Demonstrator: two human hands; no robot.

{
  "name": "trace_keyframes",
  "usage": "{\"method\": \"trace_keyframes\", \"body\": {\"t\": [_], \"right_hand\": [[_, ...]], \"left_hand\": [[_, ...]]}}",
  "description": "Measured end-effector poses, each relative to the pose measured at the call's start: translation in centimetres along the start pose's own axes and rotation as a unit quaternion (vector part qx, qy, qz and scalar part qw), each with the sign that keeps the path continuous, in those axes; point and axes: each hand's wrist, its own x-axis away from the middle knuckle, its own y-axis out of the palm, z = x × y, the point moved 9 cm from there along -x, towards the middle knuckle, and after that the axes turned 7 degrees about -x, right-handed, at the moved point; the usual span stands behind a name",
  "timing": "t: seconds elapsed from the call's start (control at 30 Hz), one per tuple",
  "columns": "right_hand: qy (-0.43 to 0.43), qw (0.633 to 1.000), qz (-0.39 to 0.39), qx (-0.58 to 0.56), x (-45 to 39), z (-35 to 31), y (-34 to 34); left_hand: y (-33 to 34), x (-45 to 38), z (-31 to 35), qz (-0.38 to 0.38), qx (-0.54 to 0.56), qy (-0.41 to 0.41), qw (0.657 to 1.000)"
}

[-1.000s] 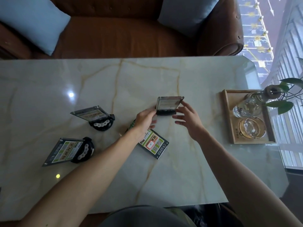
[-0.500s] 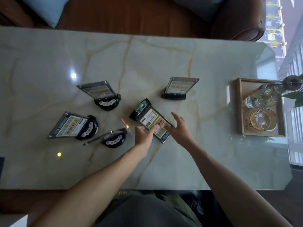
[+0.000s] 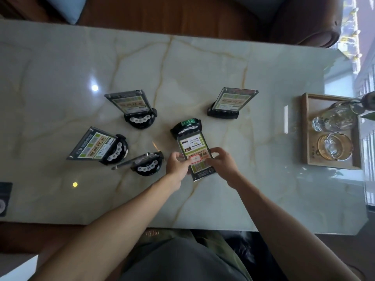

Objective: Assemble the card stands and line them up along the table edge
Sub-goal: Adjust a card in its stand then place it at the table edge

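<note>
A card stand (image 3: 192, 146), a clear panel with a green-and-white card on a black base, lies flat near the table's middle. My left hand (image 3: 177, 166) grips its near left edge and my right hand (image 3: 222, 162) its near right edge. One assembled stand (image 3: 231, 103) is upright to the far right. Another stand (image 3: 133, 107) is upright at the far left, and a third (image 3: 99, 147) sits at the left. A black base with a thin panel (image 3: 145, 164) lies just left of my left hand.
The marble table (image 3: 203, 78) runs across the view, its near edge (image 3: 182, 225) by my lap. A wooden tray (image 3: 306, 130) with glassware stands at the right. A brown sofa (image 3: 182, 15) lies beyond the far edge. A dark object (image 3: 4, 198) sits at the near left edge.
Both hands left the upright stand at the far right and came back to the flat-lying stand. They now hold its near end, and it has turned to lie more lengthwise.
</note>
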Motion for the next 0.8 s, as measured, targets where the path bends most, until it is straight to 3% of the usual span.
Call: {"method": "trace_keyframes", "body": {"t": [0.2, 0.33, 0.8], "right_hand": [[-0.031, 0.992, -0.007, -0.122, 1.5, -3.5, -1.1], [-0.057, 0.989, -0.005, -0.136, 1.9, -7.0, -2.1], [-0.051, 0.99, 0.007, -0.13, 3.4, -11.0, -2.5]], "left_hand": [[-1.2, 1.4, 3.1, -0.006, 0.062, 0.036, 0.997], [-2.6, 2.6, 6.1, 0.022, 0.067, 0.071, 0.995], [-4.0, 5.2, 9.1, -0.037, 0.198, 0.052, 0.978]]}}
